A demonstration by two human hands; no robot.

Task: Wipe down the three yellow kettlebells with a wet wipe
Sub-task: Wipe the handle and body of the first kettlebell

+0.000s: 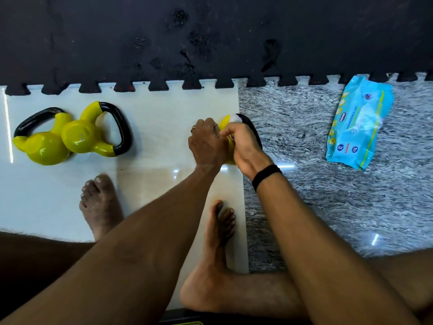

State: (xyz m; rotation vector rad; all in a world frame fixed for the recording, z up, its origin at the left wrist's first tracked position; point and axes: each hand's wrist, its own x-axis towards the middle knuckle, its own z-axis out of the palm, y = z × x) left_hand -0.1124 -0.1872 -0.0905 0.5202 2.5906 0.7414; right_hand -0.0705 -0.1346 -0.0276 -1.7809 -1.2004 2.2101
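Observation:
Two yellow kettlebells with black handles lie touching on the white floor tile at the left, one (43, 143) farther left and one (86, 137) beside it. A third yellow kettlebell (225, 124) sits at the tile's right edge, mostly hidden under my hands. My left hand (206, 144) grips its body from the left. My right hand (246, 146) presses a white wet wipe (234, 118) against the top, near the black handle (254, 132).
A blue pack of wet wipes (358, 123) lies on the grey speckled floor at the right. A black interlocking foam mat (210, 38) covers the far side. My bare feet (100, 205) rest on the white tile (152, 127) close to me.

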